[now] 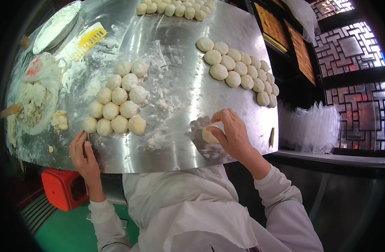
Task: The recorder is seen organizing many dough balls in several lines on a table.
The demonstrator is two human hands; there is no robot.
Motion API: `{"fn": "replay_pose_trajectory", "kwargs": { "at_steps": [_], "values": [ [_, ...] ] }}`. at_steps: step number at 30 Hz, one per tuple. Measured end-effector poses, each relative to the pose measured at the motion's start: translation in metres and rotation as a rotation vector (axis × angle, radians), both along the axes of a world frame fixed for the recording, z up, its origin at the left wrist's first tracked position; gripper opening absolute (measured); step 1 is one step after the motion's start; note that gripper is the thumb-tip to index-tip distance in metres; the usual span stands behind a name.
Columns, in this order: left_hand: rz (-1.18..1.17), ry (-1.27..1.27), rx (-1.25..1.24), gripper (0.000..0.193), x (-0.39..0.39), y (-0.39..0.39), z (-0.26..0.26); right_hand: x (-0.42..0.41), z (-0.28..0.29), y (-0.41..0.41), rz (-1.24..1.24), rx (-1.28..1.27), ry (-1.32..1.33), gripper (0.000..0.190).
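My right hand (232, 132) curls over a single dough ball (209, 134) on the steel table (173, 148), with the thumb and fingers on either side of it. To the left, my left hand (82, 154) holds nothing, its fingers a little apart. Its fingertips are at the near-left corner of a cluster of floured dough balls (111, 111); I cannot tell whether they touch the corner ball (90, 125). Farther right, smoother, slightly flattened dough balls (240, 68) lie in slanting rows.
At the left are a metal bowl of flour (57, 26), a yellow plastic scraper (89, 40), a plastic bag of filling (35, 100) and a dough scrap (59, 121). More dough balls (180, 11) lie at the far edge. A red stool (58, 190) stands below the table's left side.
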State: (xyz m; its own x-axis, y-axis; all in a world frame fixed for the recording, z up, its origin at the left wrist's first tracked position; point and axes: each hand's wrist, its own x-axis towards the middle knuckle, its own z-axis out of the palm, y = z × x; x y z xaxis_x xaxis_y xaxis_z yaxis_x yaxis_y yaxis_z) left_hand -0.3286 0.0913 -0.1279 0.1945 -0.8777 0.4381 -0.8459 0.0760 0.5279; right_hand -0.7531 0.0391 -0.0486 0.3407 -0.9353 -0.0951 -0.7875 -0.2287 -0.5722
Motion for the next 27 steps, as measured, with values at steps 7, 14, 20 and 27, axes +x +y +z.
{"fn": "replay_pose_trajectory", "kwargs": {
  "at_steps": [7,14,20,27],
  "values": [
    [0.006,-0.041,0.018,0.025,0.0,-0.003,-0.001,0.028,-0.072,-0.032,-0.016,-0.52,0.381,0.079],
    [0.025,0.004,0.053,0.026,-0.004,-0.003,0.0,-0.017,-0.032,0.032,-0.111,-0.037,0.026,0.051],
    [-0.007,-0.051,0.059,0.026,0.008,0.0,-0.004,-0.081,-0.046,0.012,-0.384,-0.506,-0.096,0.036],
    [-0.008,-0.1,0.064,0.025,0.01,-0.004,-0.013,-0.137,-0.063,-0.01,-0.549,-0.645,0.202,0.049]
  ]
}}
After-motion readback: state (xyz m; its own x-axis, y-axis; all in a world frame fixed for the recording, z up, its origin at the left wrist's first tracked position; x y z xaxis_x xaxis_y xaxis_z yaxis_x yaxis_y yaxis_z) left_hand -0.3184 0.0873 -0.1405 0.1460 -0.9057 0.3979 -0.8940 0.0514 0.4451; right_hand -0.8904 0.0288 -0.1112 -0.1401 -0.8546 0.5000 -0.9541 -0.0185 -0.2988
